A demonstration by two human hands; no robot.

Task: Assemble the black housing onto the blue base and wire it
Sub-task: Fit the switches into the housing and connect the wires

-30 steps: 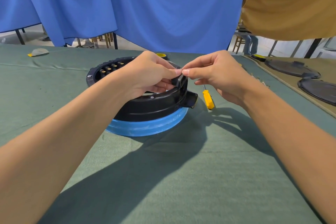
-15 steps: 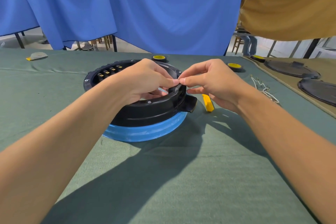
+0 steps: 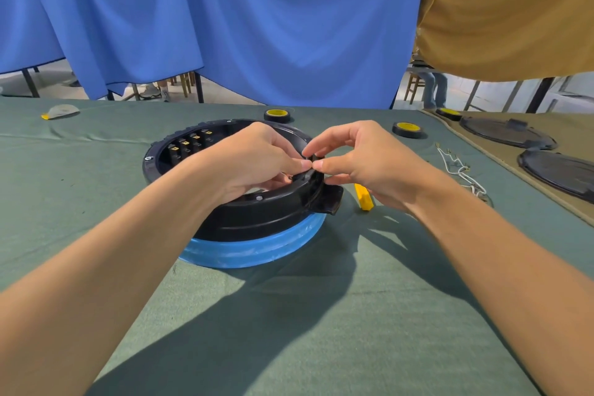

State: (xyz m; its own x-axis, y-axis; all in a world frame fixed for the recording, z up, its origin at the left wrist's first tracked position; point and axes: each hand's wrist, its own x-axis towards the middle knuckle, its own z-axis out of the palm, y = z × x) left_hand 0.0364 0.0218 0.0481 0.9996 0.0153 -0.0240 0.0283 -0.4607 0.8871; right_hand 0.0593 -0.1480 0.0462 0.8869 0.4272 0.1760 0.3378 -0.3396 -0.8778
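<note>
Pinching black housing [image 3: 257, 217] rim, left hand [image 3: 257, 156], right hand [image 3: 364, 157], blue base [image 3: 250, 252] beneath

Bright daylight falls from the far side, so the blue curtain [image 3: 257, 26] glows. Hard, dark shadows of the arms and the black housing [image 3: 257, 219] stretch over the table [image 3: 401, 347] toward the near edge. The left hand [image 3: 257, 157] and right hand [image 3: 369, 164] are sharp, without glare. The wide lens bows the edges and swells the forearms in the corners.
</note>
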